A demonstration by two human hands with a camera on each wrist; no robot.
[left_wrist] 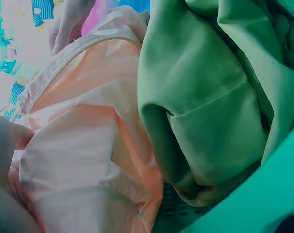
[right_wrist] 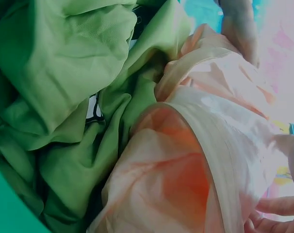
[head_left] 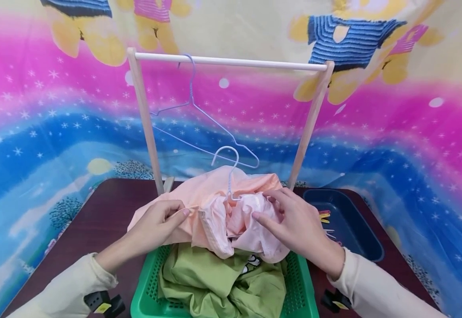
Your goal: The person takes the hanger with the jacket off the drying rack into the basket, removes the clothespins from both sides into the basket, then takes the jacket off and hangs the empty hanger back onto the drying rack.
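A pale pink zip jacket (head_left: 215,221) lies bunched over the back of a green basket, its zipper edge (left_wrist: 64,68) showing in the left wrist view. The white hanger (head_left: 231,176) stands out of its neck opening, hook upward; its lower part is hidden in the cloth. My left hand (head_left: 147,229) pinches the jacket's left side between thumb and fingers. On the other side my right hand (head_left: 298,225) holds the cloth beside the neck, thumb in front and fingers behind. In the right wrist view, its fingers (right_wrist: 278,213) are at the jacket's edge.
A green basket (head_left: 308,287) holds an olive green garment (head_left: 215,278). Behind stands a rack with a white rail (head_left: 231,62), from which a lavender hanger (head_left: 223,128) hangs. On the dark table (head_left: 103,207), a navy tray (head_left: 358,225) with clothespins (head_left: 324,215) sits to the right.
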